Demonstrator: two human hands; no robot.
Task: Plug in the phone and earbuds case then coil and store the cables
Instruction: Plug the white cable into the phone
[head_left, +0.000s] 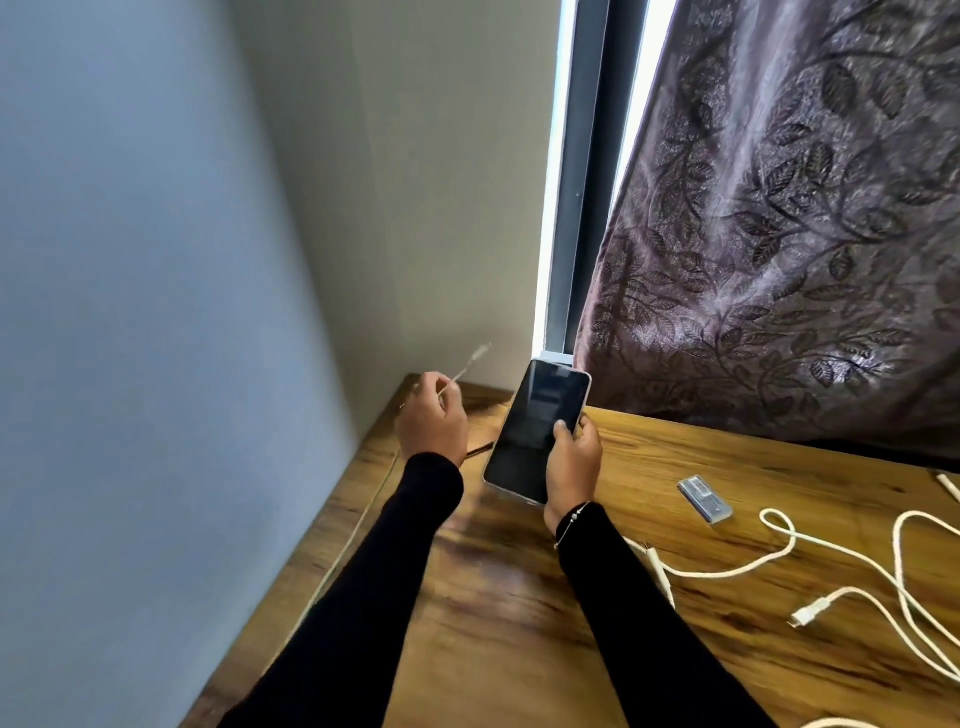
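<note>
Her right hand (571, 467) grips the phone (535, 431) upright above the wooden table (493, 623), screen dark; the left hand (431, 421) pinches a thin cable (462, 374), plug end raised. She seems about to plug the phone in, which calls for turning the plug toward its bottom port. The earbuds case (705, 499) and white cords (831, 566) lie to the right.

The phone (535, 431) has a black screen and a pale silver edge. At 3 o'clock from it, the cables (852, 566) are cream white on the brown wooden table (519, 623). At 1 o'clock, the curtain (789, 223) is dull purple with a dark leaf pattern. Both sleeves (374, 587) are black
</note>
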